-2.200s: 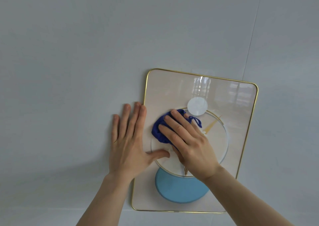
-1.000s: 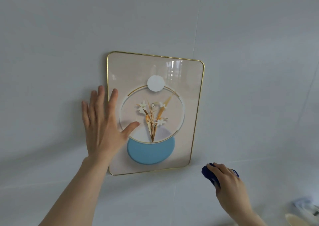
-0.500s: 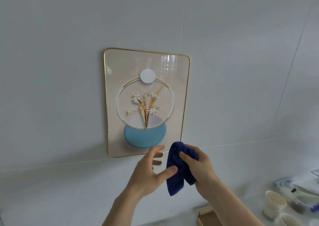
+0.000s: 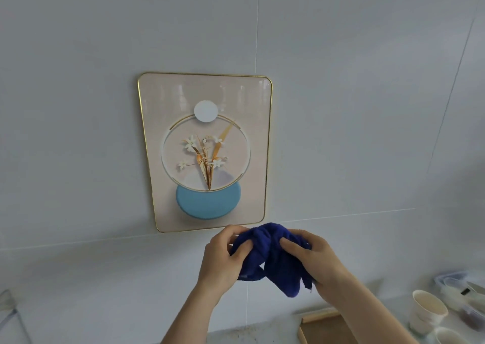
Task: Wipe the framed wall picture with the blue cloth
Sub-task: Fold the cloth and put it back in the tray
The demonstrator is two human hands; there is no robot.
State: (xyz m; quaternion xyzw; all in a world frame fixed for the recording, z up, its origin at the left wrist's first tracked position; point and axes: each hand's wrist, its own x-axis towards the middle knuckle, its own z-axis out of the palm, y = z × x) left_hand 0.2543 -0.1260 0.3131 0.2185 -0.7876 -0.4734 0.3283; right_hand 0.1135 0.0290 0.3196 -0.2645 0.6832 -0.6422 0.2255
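So both hands are on the blue cloth here, held up in the air in front of the wall, just below the bottom edge of the framed picture. The left hand has its fingers curled into the cloth's left side, thumb pressed on the front, and the right hand is clamped on the right side the same way. The cloth is all bunched up between them, with a loose end dangling down under the right hand. It's not touching the picture.

The picture hangs flat on the pale tiled wall: thin gold frame with rounded corners, beige background, a white disc up top, a ring with white flowers and gold leaves, and a blue half-round vase shape at the bottom. The glass has a bit of glare near the top.

Containers, bottom right on the counter: a stack of white paper cups standing upright, top one looks empty as far as I can see inside. Another cup rim is cut off by the frame edge, can't tell what's in it. Behind them is a clear plastic tub with some stuff in it, too blurry to name. There's also a wooden tray near the right forearm, only partly visible.
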